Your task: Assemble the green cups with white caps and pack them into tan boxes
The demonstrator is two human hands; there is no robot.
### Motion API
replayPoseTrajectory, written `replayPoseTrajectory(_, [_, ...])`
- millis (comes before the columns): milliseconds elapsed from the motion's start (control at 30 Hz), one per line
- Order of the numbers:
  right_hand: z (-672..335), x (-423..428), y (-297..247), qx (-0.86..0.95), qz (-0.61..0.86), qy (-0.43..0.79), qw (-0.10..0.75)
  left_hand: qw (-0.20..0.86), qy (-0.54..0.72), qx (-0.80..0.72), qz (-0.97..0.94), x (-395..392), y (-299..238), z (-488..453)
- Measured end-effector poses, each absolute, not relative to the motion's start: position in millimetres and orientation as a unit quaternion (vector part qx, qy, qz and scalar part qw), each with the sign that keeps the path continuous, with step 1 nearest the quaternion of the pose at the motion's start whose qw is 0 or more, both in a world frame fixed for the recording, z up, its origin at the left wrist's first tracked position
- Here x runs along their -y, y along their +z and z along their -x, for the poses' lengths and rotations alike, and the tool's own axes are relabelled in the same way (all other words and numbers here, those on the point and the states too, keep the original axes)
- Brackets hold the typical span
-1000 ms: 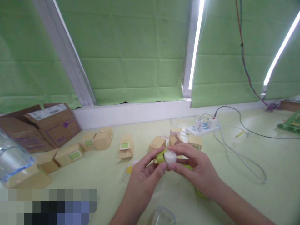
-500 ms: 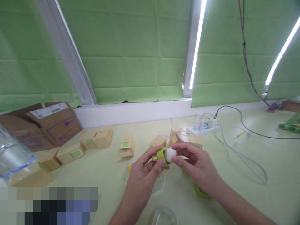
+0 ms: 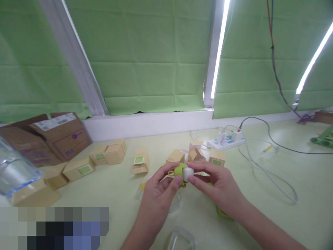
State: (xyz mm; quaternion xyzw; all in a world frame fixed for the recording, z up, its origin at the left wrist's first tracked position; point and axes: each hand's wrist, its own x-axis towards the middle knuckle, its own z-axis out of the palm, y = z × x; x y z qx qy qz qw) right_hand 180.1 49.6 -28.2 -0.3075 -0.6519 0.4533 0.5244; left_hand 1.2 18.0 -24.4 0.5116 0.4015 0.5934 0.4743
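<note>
Between my hands, a green cover [image 3: 178, 171] with a small loop on its left end sits partly around a small white rounded block [image 3: 188, 174]. My left hand [image 3: 161, 189] is closed on the green cover, thumb in front and fingers behind. With thumb and fingertips, my right hand [image 3: 220, 184] pinches the white block from the right. Part of a green object [image 3: 224, 212] lies on the table below my right hand, mostly hidden. Behind my left hand is a clear plastic piece [image 3: 176, 205], and another clear plastic container [image 3: 182, 239] lies at the bottom edge.
Several small tan boxes [image 3: 141, 161] stand along the back of the table. A large cardboard box [image 3: 70, 139] is at the left, with a clear plastic bag [image 3: 15, 166] in front. To the right, a power strip [image 3: 225, 141] trails cables across the table.
My right hand has pushed the white block slightly left, so it sits deeper in the green cover. My left hand stays nearly still.
</note>
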Motion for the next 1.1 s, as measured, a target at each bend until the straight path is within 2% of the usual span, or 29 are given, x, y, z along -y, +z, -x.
replayPoseTrajectory(267, [-178.6, -48.2, -24.5, 0.657, 0.323, 0.461, 0.502, 0.479, 0.589, -0.405, -0.51, -17.3, -24.7, -1.5])
replayPoseTrajectory(500, [-176.2, -44.4, -22.3, 0.665, 0.311, 0.438, 0.518, 0.469, 0.588, -0.402, -0.523, -13.6, -22.3, -6.3])
replayPoseTrajectory(733, [-175.7, -40.4, -21.5, 0.726, 0.3, 0.33, 0.524, 0.438, 0.569, -0.408, -0.564, -12.0, -18.9, -6.0])
replayPoseTrajectory(933, [-176.1, -40.4, -19.2, 0.786, 0.286, 0.153, 0.527, 0.451, 0.572, -0.413, -0.547, -13.8, -15.5, -7.1])
replayPoseTrajectory(1100, [-177.8, -39.1, -14.3, 0.794, 0.282, 0.134, 0.521, 0.445, 0.553, -0.425, -0.561, -13.5, -15.5, -5.7])
